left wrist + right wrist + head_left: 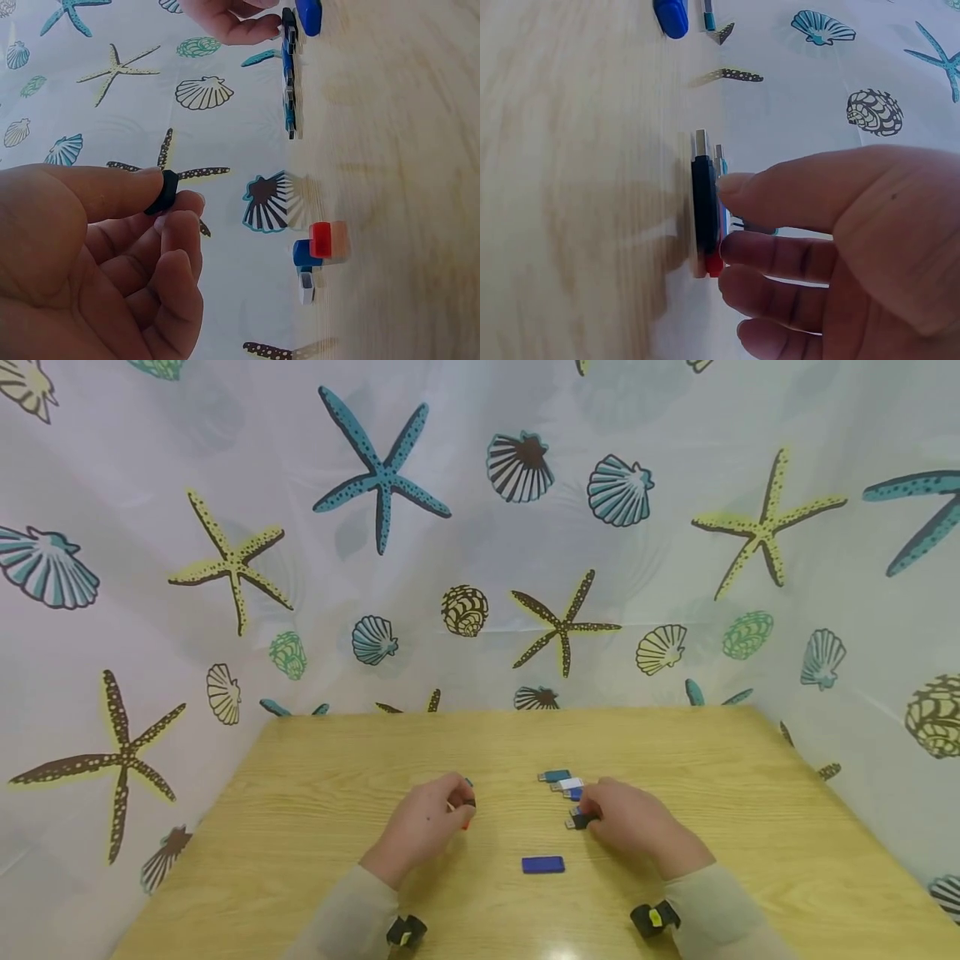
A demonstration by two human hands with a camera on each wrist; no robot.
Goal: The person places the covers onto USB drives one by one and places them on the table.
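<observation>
My left hand (431,814) pinches a small black cap (163,192) between thumb and finger, raised above the table. Below it sit a red cap (321,240), a blue cap (304,252) and a white cap (306,288), mostly hidden by the hand in the head view. My right hand (626,817) is over a black USB flash drive (704,202), fingertips right at its upper side. Behind that drive lie a teal drive (555,775), a white drive (570,784) and a blue drive (574,794), all side by side. A red end (714,264) shows past the black drive.
A purple-blue rectangular stick (543,864) lies alone between the hands, nearer the front. The wooden table (360,743) ends at a white curtain (450,677) printed with shells and starfish, which also runs down both sides.
</observation>
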